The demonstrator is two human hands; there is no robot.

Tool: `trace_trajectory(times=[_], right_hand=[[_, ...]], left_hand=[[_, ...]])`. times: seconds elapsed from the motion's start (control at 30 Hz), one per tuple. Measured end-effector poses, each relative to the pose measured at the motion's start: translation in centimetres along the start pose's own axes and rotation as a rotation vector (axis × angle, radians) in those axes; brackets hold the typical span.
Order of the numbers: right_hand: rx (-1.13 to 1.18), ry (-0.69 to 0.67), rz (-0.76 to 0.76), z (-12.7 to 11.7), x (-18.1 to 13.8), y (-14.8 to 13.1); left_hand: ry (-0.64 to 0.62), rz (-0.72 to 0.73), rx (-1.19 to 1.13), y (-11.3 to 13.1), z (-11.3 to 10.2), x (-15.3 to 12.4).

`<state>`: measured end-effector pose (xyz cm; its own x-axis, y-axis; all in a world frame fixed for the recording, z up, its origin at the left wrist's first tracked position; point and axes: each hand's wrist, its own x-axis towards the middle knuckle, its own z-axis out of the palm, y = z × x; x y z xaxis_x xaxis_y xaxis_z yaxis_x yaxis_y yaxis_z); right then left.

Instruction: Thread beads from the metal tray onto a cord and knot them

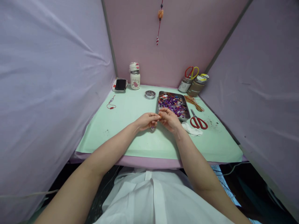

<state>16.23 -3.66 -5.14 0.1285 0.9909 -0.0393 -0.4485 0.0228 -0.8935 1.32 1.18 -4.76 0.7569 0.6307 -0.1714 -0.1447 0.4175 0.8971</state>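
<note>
My left hand [147,120] and my right hand [170,119] meet over the green table mat [130,137], fingertips pinched together on a small orange cord piece [160,116]. A small bead dangles just under my left hand. Right behind my hands stands a metal tray [159,101] filled with purple and mixed beads [173,104]. Both hands are closed in a pinch.
Red scissors [198,122] and a white tissue [192,129] lie right of my hands. Orange cords [193,102], two jars with scissors [191,81], a round tin [150,94], a small bottle [135,76], a phone [120,84] and a red cord piece [111,103] sit further back. Cloth walls enclose the desk.
</note>
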Motion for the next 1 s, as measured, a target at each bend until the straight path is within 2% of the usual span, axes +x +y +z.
trace_trajectory(times=[0.33,0.53,0.67,0.8,0.9,1.0], right_hand=[[-0.104,-0.100,-0.048,0.5,-0.4,-0.3],[-0.223,-0.100,-0.108,0.1,-0.3,-0.2],[-0.257,0.013,-0.142,0.2,-0.1,0.0],[-0.262,0.135,-0.164,0.2,0.1,0.1],[-0.397,0.155,-0.193,0.2,0.1,0.2],[-0.550,0.154,-0.244,0.3,0.0,0.4]], left_hand=[[-0.097,-0.136,-0.148,0.0,-0.8,0.2],[-0.080,-0.146,-0.161,0.0,-0.8,0.3],[-0.004,-0.072,-0.069,-0.2,-0.7,0.5],[0.123,0.077,-0.002,-0.5,-0.5,0.7],[0.194,0.172,0.067,-0.6,-0.2,0.8],[0.242,0.205,0.124,-0.5,0.2,0.6]])
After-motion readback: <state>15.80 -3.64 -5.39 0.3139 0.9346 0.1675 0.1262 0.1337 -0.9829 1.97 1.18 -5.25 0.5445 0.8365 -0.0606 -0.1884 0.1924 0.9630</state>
